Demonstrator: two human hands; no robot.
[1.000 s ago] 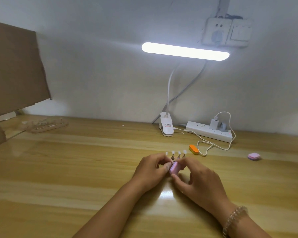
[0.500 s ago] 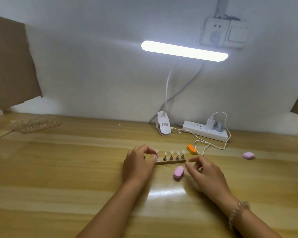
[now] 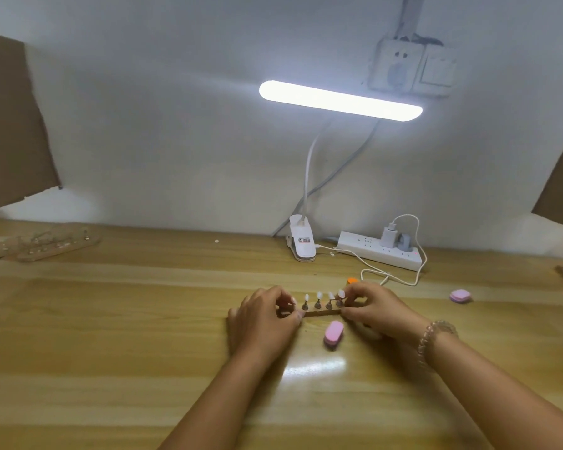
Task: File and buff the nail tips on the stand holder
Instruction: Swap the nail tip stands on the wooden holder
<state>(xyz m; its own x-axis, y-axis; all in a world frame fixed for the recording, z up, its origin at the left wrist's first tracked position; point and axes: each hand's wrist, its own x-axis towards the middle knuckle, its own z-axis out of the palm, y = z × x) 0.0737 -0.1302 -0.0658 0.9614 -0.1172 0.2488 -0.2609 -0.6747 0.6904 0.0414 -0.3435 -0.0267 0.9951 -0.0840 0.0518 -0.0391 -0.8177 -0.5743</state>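
Wooden stand holder (image 3: 320,313), 4 white nail tips (image 3: 319,294), ends pinched by our left hand (image 3: 261,323) and right hand (image 3: 378,309).
Jerking it could topple tips.

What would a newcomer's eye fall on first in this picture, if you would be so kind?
First, the glowing lamp bar, high at the back. Below it, the left hand and right hand pinch the two ends of the stand holder, its white nail tips standing in a row. A pink buffer block lies untouched on the wooden table, just in front of the holder.
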